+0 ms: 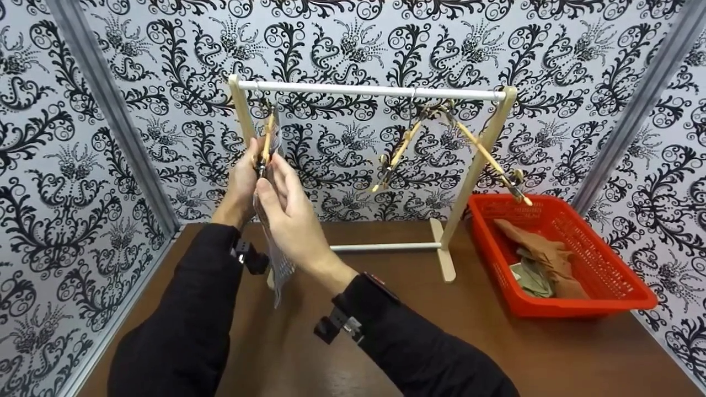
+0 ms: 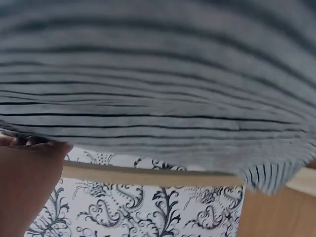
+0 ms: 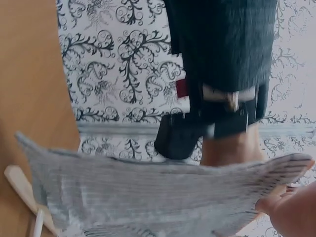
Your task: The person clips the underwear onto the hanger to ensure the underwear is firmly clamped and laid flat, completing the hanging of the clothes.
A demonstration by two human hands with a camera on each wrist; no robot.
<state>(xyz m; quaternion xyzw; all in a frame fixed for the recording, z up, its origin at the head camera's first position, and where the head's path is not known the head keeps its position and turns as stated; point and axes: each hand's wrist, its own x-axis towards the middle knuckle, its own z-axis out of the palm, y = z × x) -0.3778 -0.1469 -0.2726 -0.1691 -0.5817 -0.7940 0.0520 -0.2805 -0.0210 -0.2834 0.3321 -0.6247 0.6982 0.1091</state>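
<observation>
A wooden clip hanger (image 1: 268,135) hangs turned edge-on at the left end of the rack. From it drops a grey-and-white striped cloth (image 1: 278,270), which fills much of the left wrist view. My left hand (image 1: 241,179) grips the hanger's lower end by its metal clip (image 1: 262,165), from the left side. On the other side, my right hand (image 1: 289,215) pinches the cloth's upper edge beside that clip, thumb towards me. In the right wrist view the cloth (image 3: 133,192) spreads beneath the left sleeve, its corner at my right fingers.
The rack's white bar (image 1: 353,88) also carries two wooden clip hangers, one in the middle-right (image 1: 405,146) and another hanger (image 1: 485,151) at the right end. A red basket (image 1: 618,264) on the brown table (image 1: 419,336) holds brown cloth (image 1: 543,251) and green cloth (image 1: 532,278).
</observation>
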